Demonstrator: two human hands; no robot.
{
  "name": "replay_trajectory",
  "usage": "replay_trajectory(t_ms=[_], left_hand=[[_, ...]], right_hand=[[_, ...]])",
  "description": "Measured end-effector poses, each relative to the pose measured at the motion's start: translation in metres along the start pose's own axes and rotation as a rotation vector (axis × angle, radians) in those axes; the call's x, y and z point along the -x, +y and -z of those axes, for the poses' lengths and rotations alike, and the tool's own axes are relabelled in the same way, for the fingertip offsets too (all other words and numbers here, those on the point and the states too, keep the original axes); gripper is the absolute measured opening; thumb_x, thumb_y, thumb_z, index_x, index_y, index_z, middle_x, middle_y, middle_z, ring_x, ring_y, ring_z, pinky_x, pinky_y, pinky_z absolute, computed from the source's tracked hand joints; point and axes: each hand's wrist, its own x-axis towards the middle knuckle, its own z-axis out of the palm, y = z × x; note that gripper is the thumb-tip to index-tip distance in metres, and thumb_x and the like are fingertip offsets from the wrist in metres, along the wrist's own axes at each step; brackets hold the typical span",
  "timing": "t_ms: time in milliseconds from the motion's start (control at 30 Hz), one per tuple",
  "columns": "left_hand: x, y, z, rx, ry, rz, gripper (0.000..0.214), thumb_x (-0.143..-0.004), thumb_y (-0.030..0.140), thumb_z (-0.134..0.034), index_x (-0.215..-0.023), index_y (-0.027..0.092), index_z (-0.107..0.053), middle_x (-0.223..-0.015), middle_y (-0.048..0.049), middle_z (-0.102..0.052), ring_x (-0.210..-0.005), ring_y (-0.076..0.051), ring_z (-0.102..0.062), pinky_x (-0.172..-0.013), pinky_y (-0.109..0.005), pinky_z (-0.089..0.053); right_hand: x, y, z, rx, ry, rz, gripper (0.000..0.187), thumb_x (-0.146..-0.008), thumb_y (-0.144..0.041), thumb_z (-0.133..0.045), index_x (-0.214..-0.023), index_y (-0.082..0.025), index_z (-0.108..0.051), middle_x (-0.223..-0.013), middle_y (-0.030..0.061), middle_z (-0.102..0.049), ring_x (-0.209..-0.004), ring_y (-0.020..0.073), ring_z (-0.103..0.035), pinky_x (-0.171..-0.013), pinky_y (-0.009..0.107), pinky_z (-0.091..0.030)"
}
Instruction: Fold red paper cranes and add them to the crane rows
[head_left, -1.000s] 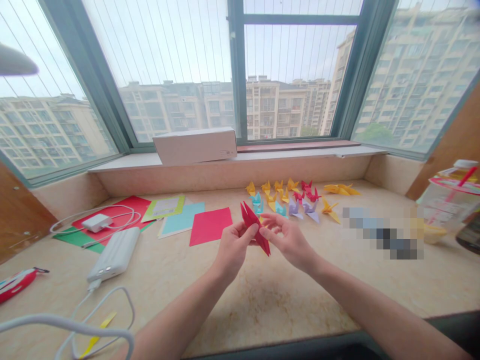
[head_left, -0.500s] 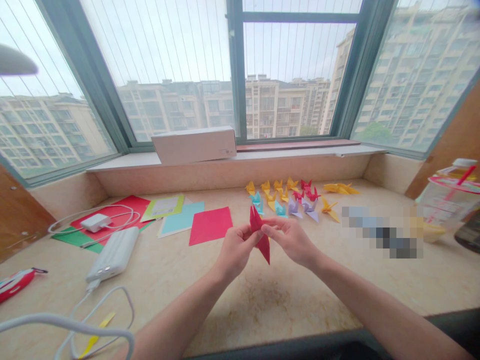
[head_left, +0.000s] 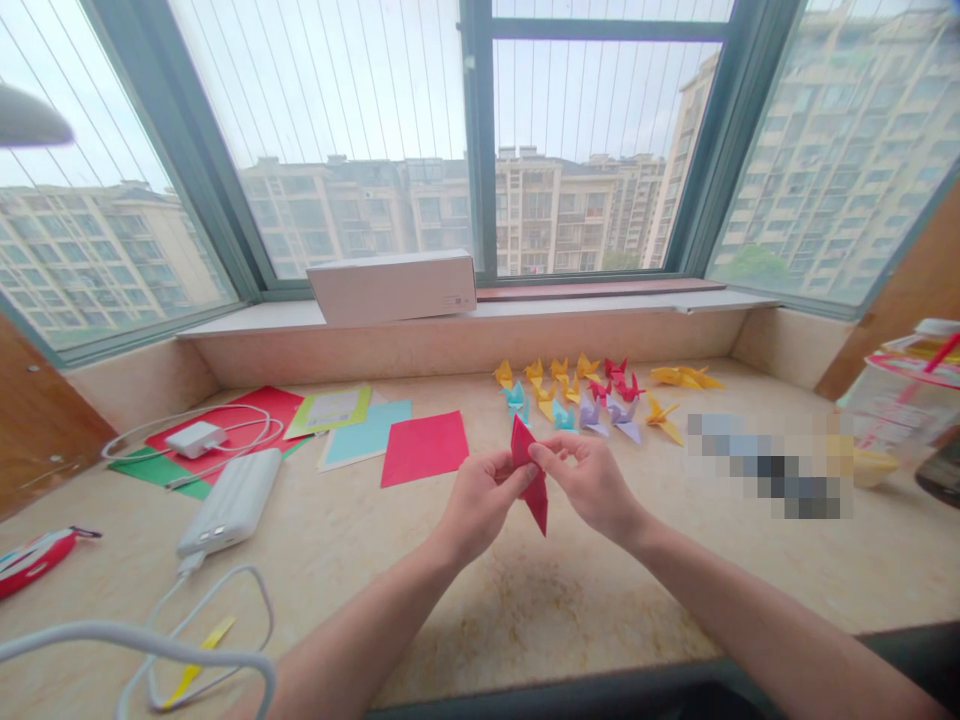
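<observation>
A narrow, diamond-shaped piece of folded red paper (head_left: 537, 502) is held upright above the counter, its pointed ends showing above and below my fingers. My left hand (head_left: 484, 500) pinches it from the left with thumb and fingers. From the right, my right hand (head_left: 592, 485) grips its middle, the thumb close to the left thumb. Fingers cover the paper's centre. Just behind the hands stand several folded paper cranes in yellow, red, blue and purple, among them a light-blue crane (head_left: 563, 416) and a purple crane (head_left: 622, 416).
Left of my hands lie a red paper square (head_left: 425, 449) and blue sheets (head_left: 367, 437). Farther left are a white power bank (head_left: 231, 500), a charger (head_left: 196, 439) and cables. A white box (head_left: 394, 290) rests on the sill. At right stands a plastic cup (head_left: 900, 405).
The folded red paper now tilts slightly more, and its upper end looks narrower and more closed. Both hands keep their pinch, and the whole view has shifted slightly.
</observation>
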Motion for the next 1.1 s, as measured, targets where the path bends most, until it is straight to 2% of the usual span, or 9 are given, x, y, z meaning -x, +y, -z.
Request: replay_trajectory(t_ms=[167, 300, 433, 567, 667, 833, 967, 1100], left_hand=[[-0.001, -0.001, 0.000, -0.026, 0.159, 0.005, 0.029, -0.082, 0.039, -0.070, -0.089, 0.012, -0.075, -0.080, -0.0092, -0.076, -0.069, -0.020, -0.069, -0.063, -0.027, -0.052], [-0.003, -0.001, 0.002, 0.010, 0.226, 0.009, 0.026, -0.081, 0.037, -0.071, -0.088, 0.012, -0.074, -0.082, -0.0090, -0.077, -0.070, -0.019, -0.070, -0.063, -0.026, -0.053], [-0.002, -0.001, 0.000, 0.016, 0.183, 0.009, 0.028, -0.082, 0.037, -0.069, -0.094, 0.012, -0.074, -0.086, -0.0095, -0.077, -0.075, -0.020, -0.071, -0.067, -0.027, -0.055], [-0.001, 0.000, -0.002, 0.043, 0.068, -0.030, 0.031, -0.086, 0.036, -0.065, -0.105, 0.013, -0.072, -0.100, -0.0114, -0.076, -0.086, -0.023, -0.071, -0.075, -0.031, -0.057], [0.000, -0.001, -0.003, 0.055, 0.030, -0.045, 0.031, -0.087, 0.034, -0.063, -0.108, 0.013, -0.071, -0.103, -0.0120, -0.075, -0.089, -0.024, -0.071, -0.079, -0.033, -0.057], [-0.001, -0.004, -0.004, 0.072, 0.068, -0.032, 0.031, -0.087, 0.036, -0.063, -0.104, 0.011, -0.072, -0.094, -0.0112, -0.076, -0.084, -0.025, -0.073, -0.078, -0.037, -0.059], [-0.002, -0.005, -0.004, 0.096, 0.106, -0.024, 0.030, -0.088, 0.035, -0.062, -0.102, 0.011, -0.072, -0.092, -0.0100, -0.077, -0.082, -0.026, -0.073, -0.076, -0.038, -0.060], [-0.001, -0.006, -0.004, 0.054, 0.132, -0.037, 0.028, -0.088, 0.034, -0.062, -0.100, 0.011, -0.073, -0.094, -0.0096, -0.077, -0.085, -0.026, -0.073, -0.080, -0.039, -0.059]], right_hand=[[-0.002, 0.010, -0.003, -0.002, 0.036, 0.023, 0.028, -0.086, -0.041, -0.065, -0.099, -0.018, -0.074, -0.085, 0.0061, -0.077, -0.070, 0.0187, -0.066, -0.065, 0.032, -0.051], [-0.001, 0.012, -0.006, 0.033, 0.053, 0.028, 0.023, -0.083, -0.038, -0.068, -0.091, -0.018, -0.074, -0.077, 0.0050, -0.074, -0.064, 0.0170, -0.063, -0.059, 0.030, -0.051], [0.000, 0.009, -0.007, 0.034, 0.081, 0.022, 0.017, -0.083, -0.034, -0.068, -0.086, -0.019, -0.074, -0.074, 0.0040, -0.073, -0.061, 0.0160, -0.062, -0.056, 0.029, -0.050], [-0.001, 0.010, -0.005, 0.002, 0.087, -0.042, 0.020, -0.083, -0.035, -0.067, -0.089, -0.018, -0.074, -0.069, 0.0038, -0.071, -0.055, 0.0153, -0.059, -0.050, 0.027, -0.047], [-0.002, 0.012, -0.003, -0.009, 0.083, -0.063, 0.021, -0.082, -0.036, -0.067, -0.090, -0.017, -0.072, -0.068, 0.0031, -0.070, -0.054, 0.0148, -0.057, -0.048, 0.026, -0.046], [0.000, 0.010, -0.006, 0.021, 0.079, -0.043, 0.016, -0.083, -0.033, -0.065, -0.087, -0.018, -0.067, -0.068, 0.0014, -0.067, -0.053, 0.0142, -0.056, -0.048, 0.026, -0.045], [0.004, 0.006, -0.008, 0.145, 0.126, 0.060, 0.008, -0.082, -0.027, -0.064, -0.082, -0.019, -0.066, -0.078, 0.0028, -0.068, -0.065, 0.0160, -0.058, -0.060, 0.029, -0.047], [0.007, 0.004, -0.011, 0.212, 0.109, 0.126, 0.006, -0.083, -0.025, -0.063, -0.081, -0.019, -0.066, -0.074, 0.0010, -0.067, -0.066, 0.0164, -0.057, -0.064, 0.029, -0.045]])
